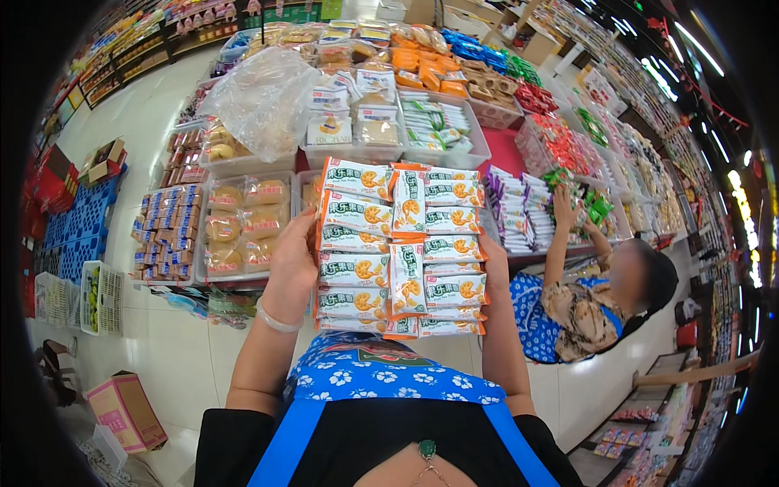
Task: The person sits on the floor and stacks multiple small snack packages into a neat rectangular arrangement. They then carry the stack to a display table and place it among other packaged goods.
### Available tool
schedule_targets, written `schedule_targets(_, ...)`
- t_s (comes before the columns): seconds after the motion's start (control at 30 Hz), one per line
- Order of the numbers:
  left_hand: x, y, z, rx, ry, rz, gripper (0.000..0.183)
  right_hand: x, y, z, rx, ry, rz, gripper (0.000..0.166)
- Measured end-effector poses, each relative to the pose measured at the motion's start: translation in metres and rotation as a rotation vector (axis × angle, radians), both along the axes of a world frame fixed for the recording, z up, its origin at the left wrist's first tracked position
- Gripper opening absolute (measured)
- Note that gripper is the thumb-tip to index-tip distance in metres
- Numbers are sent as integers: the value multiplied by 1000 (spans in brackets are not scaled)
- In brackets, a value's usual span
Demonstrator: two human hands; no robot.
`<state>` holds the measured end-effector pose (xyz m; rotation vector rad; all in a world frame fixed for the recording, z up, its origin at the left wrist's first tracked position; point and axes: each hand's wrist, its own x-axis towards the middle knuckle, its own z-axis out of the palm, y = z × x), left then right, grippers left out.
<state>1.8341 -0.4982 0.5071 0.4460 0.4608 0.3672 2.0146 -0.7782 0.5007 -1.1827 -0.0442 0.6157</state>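
Between both hands, close to my apron, is a stack of orange-and-white snack packets (406, 249) laid in rows, with some placed crosswise down the middle. My left hand (291, 268) grips its left side, the fingers partly hidden by the packets. On the right side my right hand (494, 262) presses against the stack, its fingers mostly hidden. Whether a container lies under the packets cannot be told. Beyond the left hand stands a plastic bin of packaged round buns (246, 225). Purple-and-white packets (517, 207) lie beyond the right hand.
A co-worker (584, 298) at the right reaches into green packets (599, 207). Ahead are bins of wrapped snacks, one partly under a clear plastic bag (261, 100). On the floor at left are a white basket (109, 298), a blue pallet (76, 222) and a cardboard box (128, 411).
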Motion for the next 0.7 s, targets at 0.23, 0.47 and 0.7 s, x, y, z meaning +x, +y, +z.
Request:
schedule_targets(0.23, 30, 35, 21, 55, 33, 136, 24, 67, 69, -6, -18, 23, 166, 36)
schedule_targets(0.47, 55, 45, -4, 50, 15, 243, 25, 126, 97, -40, 3, 19, 237, 35)
schedule_targets(0.7, 60, 39, -20, 219, 246, 417, 34, 130, 102, -53, 121, 122, 278, 36)
